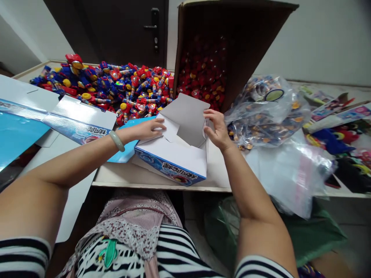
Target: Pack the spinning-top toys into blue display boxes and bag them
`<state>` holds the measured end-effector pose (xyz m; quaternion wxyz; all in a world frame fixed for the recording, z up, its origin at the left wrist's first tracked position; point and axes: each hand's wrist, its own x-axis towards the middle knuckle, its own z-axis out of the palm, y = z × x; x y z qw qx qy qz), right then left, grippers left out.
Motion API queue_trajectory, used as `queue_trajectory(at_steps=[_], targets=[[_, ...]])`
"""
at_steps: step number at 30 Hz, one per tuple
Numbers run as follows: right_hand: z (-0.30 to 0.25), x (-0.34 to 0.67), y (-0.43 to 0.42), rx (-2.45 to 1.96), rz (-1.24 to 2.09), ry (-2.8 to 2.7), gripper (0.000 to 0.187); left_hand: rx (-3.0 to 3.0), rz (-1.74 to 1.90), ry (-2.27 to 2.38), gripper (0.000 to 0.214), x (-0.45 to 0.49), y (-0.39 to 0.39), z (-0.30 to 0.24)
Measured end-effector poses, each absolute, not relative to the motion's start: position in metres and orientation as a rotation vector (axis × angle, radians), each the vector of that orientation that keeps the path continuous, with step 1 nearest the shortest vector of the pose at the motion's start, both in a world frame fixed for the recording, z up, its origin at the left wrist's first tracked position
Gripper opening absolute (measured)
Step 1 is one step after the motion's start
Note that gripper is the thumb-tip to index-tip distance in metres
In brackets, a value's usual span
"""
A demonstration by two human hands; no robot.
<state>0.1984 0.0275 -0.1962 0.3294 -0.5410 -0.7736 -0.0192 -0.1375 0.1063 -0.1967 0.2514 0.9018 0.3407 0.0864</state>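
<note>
A blue and white printed cardboard box (174, 152) stands open on the table in front of me, its large back flap raised. My left hand (152, 129) rests on the box's left inner flap, fingers spread and slightly bent. At the right side of the box, my right hand (216, 129) grips the edge, with thumb and fingers around the side panel. The part of the box interior that shows holds nothing I can make out. Just behind the box lies a pile of red, blue and yellow plastic toys (136, 88).
Flattened printed cartons (84, 121) lie on the left. A tall cardboard carton (240, 46) at the back holds more red toys. To the right are a clear bag of small parts (269, 116), plastic bags (290, 170) and dark plush-like items (333, 141). The table's front edge (121, 185) is close to me.
</note>
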Motion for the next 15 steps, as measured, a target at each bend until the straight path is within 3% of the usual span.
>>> queue_trajectory(at_steps=[2,6,8,12,15], targets=[[-0.193,0.198,0.038,-1.483,-0.016,-2.078,0.060,2.447,0.222,0.898,0.044,-0.138,0.105,-0.198],[-0.205,0.174,0.046,-1.813,-0.070,-2.242,0.089,2.467,0.179,0.888,0.045,-0.130,0.104,-0.209],[-0.221,0.154,0.040,-1.944,-0.169,-2.302,0.093,2.501,0.130,0.931,0.045,-0.121,0.102,-0.221],[-0.244,0.128,0.019,-1.944,-0.216,-2.479,0.075,2.613,0.118,1.017,0.039,-0.108,0.091,-0.255],[-0.226,0.138,0.016,-1.699,-0.117,-2.505,0.042,2.630,0.216,1.011,0.037,-0.110,0.082,-0.276]])
